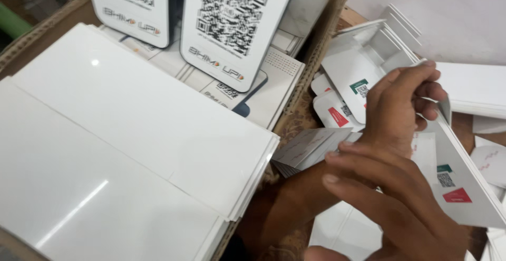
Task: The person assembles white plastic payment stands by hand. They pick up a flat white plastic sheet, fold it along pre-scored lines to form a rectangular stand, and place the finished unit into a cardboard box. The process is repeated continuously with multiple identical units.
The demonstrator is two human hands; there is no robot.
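Crowded cardboard box (316, 45), hand (400, 108) perhaps gripping carton (464, 182)

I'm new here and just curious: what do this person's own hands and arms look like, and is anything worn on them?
Both hands, the left hand and the right hand, are bare: no gloves, rings, watch or sleeves show. Fingernails are short and unpainted. The bare forearm shows no markings.

The left hand (400, 108) reaches in from below, forearm running up from the lower centre, wrist bent, fingers (421, 89) curled in a pinching grip near the upper right. The right hand (390, 203) lies lower and nearer, its fingers (358, 174) extended leftward, slightly spread.
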